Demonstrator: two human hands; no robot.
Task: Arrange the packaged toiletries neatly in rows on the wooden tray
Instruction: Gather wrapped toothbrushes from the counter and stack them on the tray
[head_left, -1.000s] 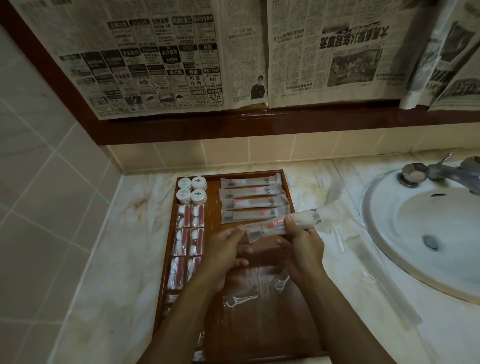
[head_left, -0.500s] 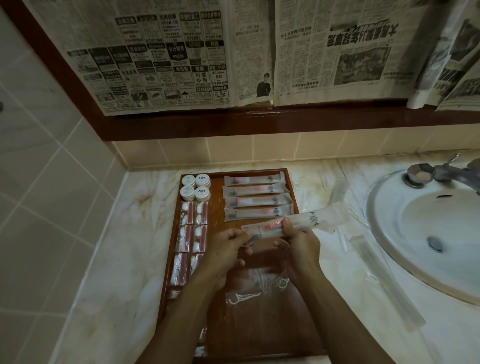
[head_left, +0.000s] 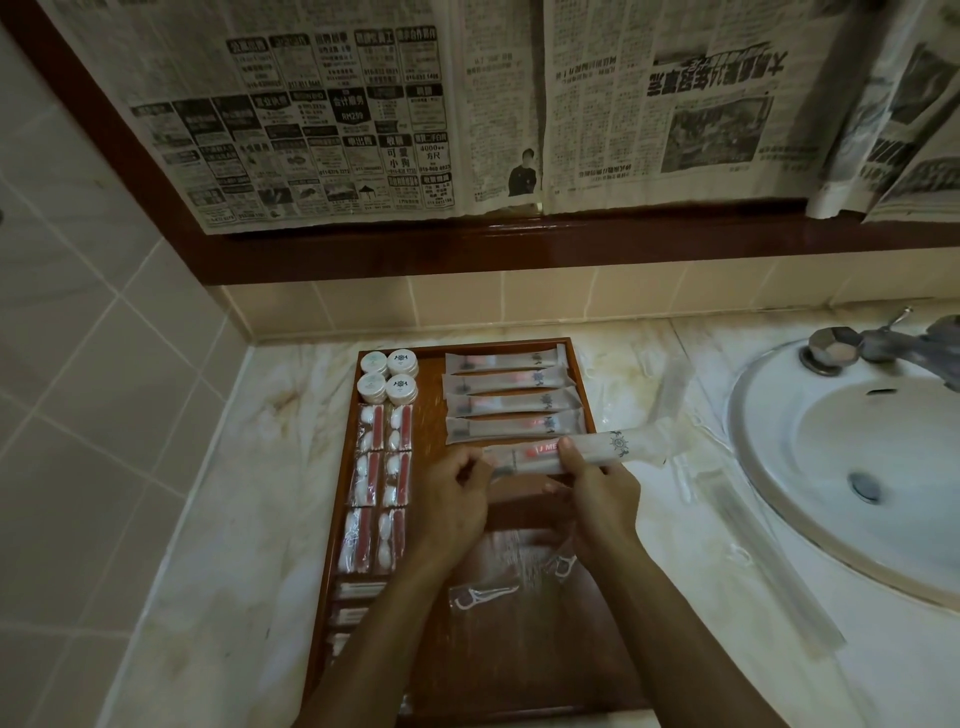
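A wooden tray (head_left: 430, 415) lies on the marble counter. Along its left side sit several small white jars (head_left: 387, 376) and rows of red-and-white sachets (head_left: 382, 470). At its far right, several long frosted toothbrush packets (head_left: 511, 397) lie stacked in a row. I hold another toothbrush packet (head_left: 613, 449) just below that row, slightly tilted, its right end past the tray's edge. My left hand (head_left: 457, 499) pinches its left end and my right hand (head_left: 597, 493) grips its middle. Clear bags with floss picks (head_left: 483, 597) lie on the tray under my wrists.
A white sink (head_left: 852, 467) with a metal tap (head_left: 883, 345) fills the right side. Clear plastic wrappers (head_left: 769, 561) lie on the counter between tray and sink. Newspaper sheets (head_left: 467, 104) hang over the mirror frame behind. A tiled wall closes the left side.
The packet has come down and leftward, closer to the row of toothbrush packets, and lies flatter. Both hands kept their hold on it.
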